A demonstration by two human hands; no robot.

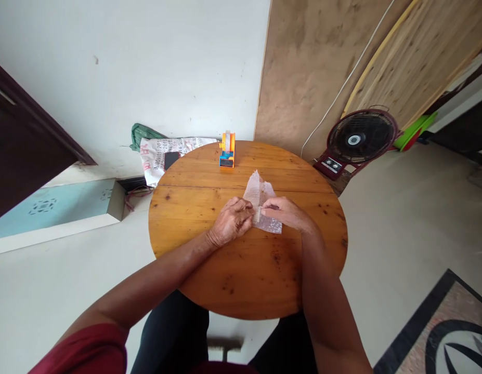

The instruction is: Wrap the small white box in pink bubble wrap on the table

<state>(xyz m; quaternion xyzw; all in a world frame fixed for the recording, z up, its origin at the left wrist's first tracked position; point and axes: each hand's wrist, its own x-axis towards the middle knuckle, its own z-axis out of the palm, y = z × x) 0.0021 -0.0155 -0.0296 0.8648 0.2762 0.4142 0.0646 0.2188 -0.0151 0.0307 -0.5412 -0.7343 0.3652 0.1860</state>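
A crumpled sheet of clear bubble wrap (pixel 270 224) lies near the middle of the round wooden table, its upper part folded up into a peak. My left hand (pixel 235 218) presses on its left edge with the fingers curled. From the right, my right hand (pixel 283 210) pinches the wrap between thumb and fingertips. A small pale piece shows between the two hands; whether it is part of the wrap or something inside it, I cannot tell. Beyond the hands, at the table's far edge, stands an orange and blue tape dispenser (pixel 227 149) holding a roll of clear tape.
The round wooden table (pixel 241 280) stands against a white wall and a wooden panel. Behind its left edge lie a printed white sack (pixel 150 174) and a green bag (pixel 144 136). A dark red fan (pixel 353 139) stands on the right. A white cable hangs down the panel.
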